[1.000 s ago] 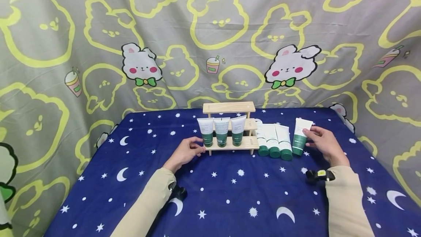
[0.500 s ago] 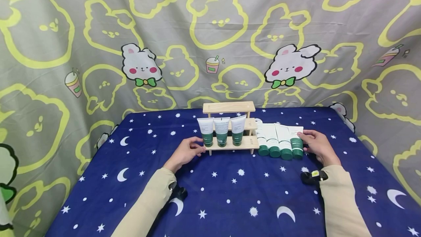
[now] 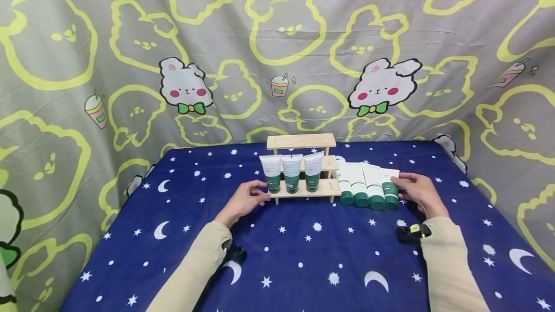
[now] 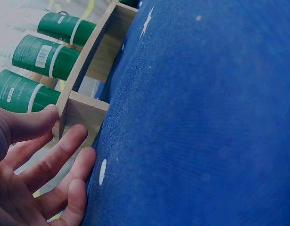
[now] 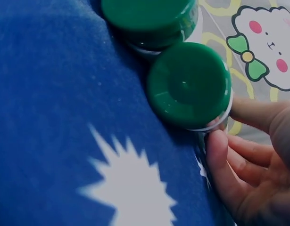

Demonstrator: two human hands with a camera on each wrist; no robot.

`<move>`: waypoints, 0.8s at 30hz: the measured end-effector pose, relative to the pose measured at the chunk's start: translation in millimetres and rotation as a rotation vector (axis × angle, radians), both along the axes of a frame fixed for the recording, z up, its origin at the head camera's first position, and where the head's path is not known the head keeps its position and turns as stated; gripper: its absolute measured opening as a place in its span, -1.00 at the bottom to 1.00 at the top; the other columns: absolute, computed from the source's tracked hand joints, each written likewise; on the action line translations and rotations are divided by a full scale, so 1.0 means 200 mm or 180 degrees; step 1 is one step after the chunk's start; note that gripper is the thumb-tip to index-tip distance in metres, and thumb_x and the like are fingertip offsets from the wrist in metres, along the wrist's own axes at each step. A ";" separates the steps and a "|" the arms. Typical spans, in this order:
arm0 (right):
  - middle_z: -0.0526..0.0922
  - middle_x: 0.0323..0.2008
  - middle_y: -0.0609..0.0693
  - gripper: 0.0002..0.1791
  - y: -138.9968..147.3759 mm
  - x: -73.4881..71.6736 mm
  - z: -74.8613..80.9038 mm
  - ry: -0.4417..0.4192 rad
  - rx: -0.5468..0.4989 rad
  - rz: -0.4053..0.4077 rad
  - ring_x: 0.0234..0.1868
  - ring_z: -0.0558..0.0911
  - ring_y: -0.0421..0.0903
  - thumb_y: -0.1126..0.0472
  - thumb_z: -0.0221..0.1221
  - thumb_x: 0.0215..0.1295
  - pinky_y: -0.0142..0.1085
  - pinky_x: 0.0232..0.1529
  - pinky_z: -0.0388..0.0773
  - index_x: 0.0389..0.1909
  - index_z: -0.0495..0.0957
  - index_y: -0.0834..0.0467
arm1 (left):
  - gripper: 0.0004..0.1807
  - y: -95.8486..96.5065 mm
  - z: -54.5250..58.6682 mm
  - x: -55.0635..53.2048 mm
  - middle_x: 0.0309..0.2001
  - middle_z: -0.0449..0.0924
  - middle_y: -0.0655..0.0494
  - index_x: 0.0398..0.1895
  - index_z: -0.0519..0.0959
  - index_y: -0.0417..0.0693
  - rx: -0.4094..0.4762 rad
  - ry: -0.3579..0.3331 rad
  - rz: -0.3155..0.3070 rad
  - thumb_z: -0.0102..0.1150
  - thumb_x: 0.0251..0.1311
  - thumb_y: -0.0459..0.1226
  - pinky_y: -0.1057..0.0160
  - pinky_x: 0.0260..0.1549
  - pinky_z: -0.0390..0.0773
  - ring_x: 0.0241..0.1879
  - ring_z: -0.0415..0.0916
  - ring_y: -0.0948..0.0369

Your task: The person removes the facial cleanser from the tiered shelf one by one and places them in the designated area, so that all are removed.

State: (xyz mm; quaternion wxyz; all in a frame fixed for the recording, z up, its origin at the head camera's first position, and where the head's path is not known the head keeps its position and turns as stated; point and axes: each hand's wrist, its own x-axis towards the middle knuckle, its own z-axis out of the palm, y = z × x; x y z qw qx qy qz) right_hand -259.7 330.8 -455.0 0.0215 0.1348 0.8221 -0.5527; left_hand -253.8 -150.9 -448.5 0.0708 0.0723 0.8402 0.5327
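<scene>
A three-tier wooden stand (image 3: pixel 301 141) carries three white and green squeeze tubes (image 3: pixel 292 173) upright on its lowest step. My left hand (image 3: pixel 248 202) holds the left end of that step, thumb on its edge (image 4: pixel 64 101) and index finger curled behind. Right of the stand, several similar tubes (image 3: pixel 356 175) lie in a row, green caps toward me. The rightmost squeeze tube (image 3: pixel 391 189) lies beside them, and my right hand (image 3: pixel 419 190) pinches its right side. Up close in the right wrist view, its round green cap (image 5: pixel 189 84) touches or overlaps the neighbouring cap (image 5: pixel 149 16).
A dark blue cloth (image 3: pixel 303 264) with white stars and moons covers the table. A grey curtain (image 3: pixel 303 61) with yellow outlines and rabbit faces hangs right behind it. Each wrist carries a black strapped camera (image 3: pixel 411 233).
My right hand has lowered the rightmost tube from a raised, tilted pose and moved it left, down beside the row. The left hand and stand have stayed put.
</scene>
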 end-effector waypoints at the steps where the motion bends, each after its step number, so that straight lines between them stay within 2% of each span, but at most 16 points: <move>1: 0.53 0.03 0.16 -0.20 0.00 0.00 0.00 0.0006 0.0001 -0.0014 -0.36 0.58 -0.42 -0.01 0.23 0.45 -0.39 -0.28 0.69 0.45 0.22 0.44 | -0.67 0.00 0.00 0.00 -0.29 0.78 -0.14 0.12 0.60 -0.28 0.0000 -0.0002 0.0000 0.31 0.31 -0.40 0.17 -0.29 0.64 -0.40 0.69 0.11; 7: 0.54 -0.06 0.12 -0.30 -0.02 0.01 0.00 0.0065 0.0096 -0.0146 -0.40 0.58 -0.41 0.01 0.24 0.44 -0.40 -0.31 0.69 0.35 0.35 0.45 | -0.67 0.00 0.01 0.00 -0.29 0.78 -0.11 0.12 0.60 -0.26 -0.0014 -0.0036 0.0011 0.31 0.31 -0.38 0.17 -0.28 0.64 -0.39 0.68 0.13; 12: 0.55 -0.03 0.15 -0.37 -0.04 0.01 0.00 0.0096 0.0207 -0.0191 -0.39 0.57 -0.39 0.02 0.23 0.45 -0.40 -0.30 0.69 0.27 0.44 0.45 | -0.67 0.00 0.01 0.00 -0.29 0.78 -0.11 0.12 0.60 -0.25 -0.0025 -0.0041 0.0021 0.31 0.31 -0.38 0.19 -0.30 0.62 -0.40 0.68 0.13; 24: 0.53 0.12 0.28 -0.38 -0.04 0.02 0.02 0.0085 0.0337 0.0016 -0.31 0.56 -0.39 0.01 0.16 0.50 -0.40 -0.24 0.68 0.29 0.42 0.44 | -0.68 0.00 0.00 0.00 -0.30 0.78 -0.10 0.11 0.61 -0.25 -0.0042 0.0001 0.0013 0.31 0.31 -0.38 0.21 -0.33 0.61 -0.41 0.68 0.14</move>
